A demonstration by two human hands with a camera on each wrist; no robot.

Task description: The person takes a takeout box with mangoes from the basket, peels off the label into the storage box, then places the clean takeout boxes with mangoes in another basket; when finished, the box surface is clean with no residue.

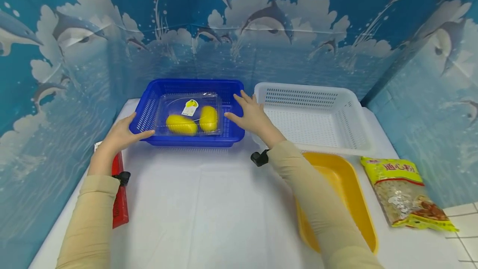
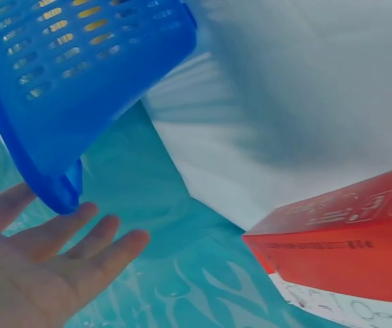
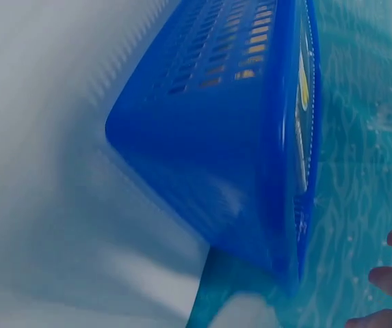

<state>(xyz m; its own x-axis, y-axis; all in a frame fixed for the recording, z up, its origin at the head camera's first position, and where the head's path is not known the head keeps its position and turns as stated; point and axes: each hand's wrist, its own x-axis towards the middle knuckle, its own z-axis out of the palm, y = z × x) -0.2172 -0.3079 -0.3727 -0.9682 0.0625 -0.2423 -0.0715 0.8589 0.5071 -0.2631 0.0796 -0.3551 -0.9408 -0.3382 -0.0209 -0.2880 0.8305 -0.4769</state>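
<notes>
A blue plastic basket (image 1: 194, 141) with slotted walls stands toward the back of the table. Inside it lies a clear plastic box (image 1: 162, 109) bearing a white label and showing two yellow oblong fruits (image 1: 208, 118). At the basket's left front corner is my left hand (image 1: 121, 135), thumb stretched along the front rim. The left wrist view has its straight, spread fingers (image 2: 107, 256) right at the rim's corner. My right hand (image 1: 254, 115) is spread at the right rim, fingers extended and holding nothing. Only its fingertips (image 3: 390, 279) show at the edge of the right wrist view.
Right of the blue basket stands a white basket (image 1: 360, 130). A yellow tray (image 1: 358, 202) lies partly under my right forearm, with a macaroni bag (image 1: 403, 192) farther right. Beside my left forearm is a red box (image 1: 120, 202). A dolphin-print curtain (image 1: 231, 57) rises behind the table.
</notes>
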